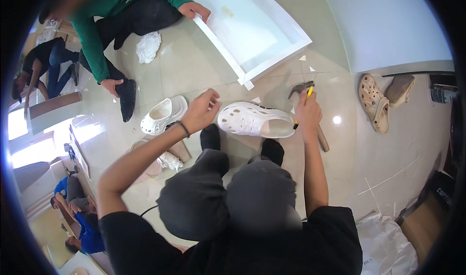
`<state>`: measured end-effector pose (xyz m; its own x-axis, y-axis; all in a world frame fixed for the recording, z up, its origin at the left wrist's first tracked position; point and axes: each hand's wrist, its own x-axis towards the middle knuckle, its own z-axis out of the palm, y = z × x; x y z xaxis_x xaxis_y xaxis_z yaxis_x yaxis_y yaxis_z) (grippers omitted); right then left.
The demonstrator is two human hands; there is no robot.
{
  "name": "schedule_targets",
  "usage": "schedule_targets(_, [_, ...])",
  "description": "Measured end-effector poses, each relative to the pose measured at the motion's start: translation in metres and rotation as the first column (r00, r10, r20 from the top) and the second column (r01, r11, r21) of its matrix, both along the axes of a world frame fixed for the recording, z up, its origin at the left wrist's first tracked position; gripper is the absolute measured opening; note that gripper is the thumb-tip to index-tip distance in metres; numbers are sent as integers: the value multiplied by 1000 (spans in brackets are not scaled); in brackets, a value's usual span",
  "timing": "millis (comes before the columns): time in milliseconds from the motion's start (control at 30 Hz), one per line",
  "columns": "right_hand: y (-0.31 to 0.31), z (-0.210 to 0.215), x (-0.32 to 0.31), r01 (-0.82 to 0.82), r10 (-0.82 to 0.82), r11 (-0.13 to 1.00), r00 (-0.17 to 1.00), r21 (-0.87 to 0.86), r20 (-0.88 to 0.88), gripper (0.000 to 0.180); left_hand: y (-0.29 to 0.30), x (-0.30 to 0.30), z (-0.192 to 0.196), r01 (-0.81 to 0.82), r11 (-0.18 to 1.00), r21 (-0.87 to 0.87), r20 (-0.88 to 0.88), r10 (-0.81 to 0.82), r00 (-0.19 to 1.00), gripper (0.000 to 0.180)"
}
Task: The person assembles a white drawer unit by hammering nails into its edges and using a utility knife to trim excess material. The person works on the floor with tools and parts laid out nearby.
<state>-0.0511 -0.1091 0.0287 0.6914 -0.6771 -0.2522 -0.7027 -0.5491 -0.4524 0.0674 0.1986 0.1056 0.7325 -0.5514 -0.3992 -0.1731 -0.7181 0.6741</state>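
Note:
My right hand (308,114) is closed around a slim yellow-and-black tool (309,93), which looks like a utility knife. Under that hand a claw hammer (323,140) with a wooden handle lies on the floor, its head pointing away from me. My left hand (204,109) hovers with loosely bent fingers and nothing visible in it. Between my hands sits a white clog (242,119), in front of my dark-socked feet. Farther off is a white shallow frame (236,67) with a panel inside; a co-worker's hand (194,10) grips its left edge.
Small white scraps (256,100) dot the tiled floor near the frame. Another white clog pair (165,114) lies left, beige clogs (374,103) right. A crumpled white wad (148,47) is beside the co-worker in green (92,42). White sheeting (386,243) lies lower right; other people sit far left.

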Motion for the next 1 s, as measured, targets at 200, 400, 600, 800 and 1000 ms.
schedule_targets(200, [-24,-21,20,-49,12,988,970,-147,-245,44,-51,-1,-78,-393,872,-291,-226,336,914,36])
schedule_targets(400, [-14,-38,14,-105,11,970,921,-220,-390,46,-78,1,-83,-547,747,-379,-355,428,831,27])
schedule_targets(600, [22,-23,8,-152,88,904,981,-400,-174,41,-78,11,-89,-487,801,-349,-320,386,865,20])
schedule_targets(800, [58,16,35,-113,112,983,994,-144,-15,35,-85,10,-77,-385,722,-576,-91,411,907,18])
schedule_targets(1000, [80,3,33,-125,32,876,979,465,203,24,-24,33,-126,-772,554,-313,-463,620,633,21])
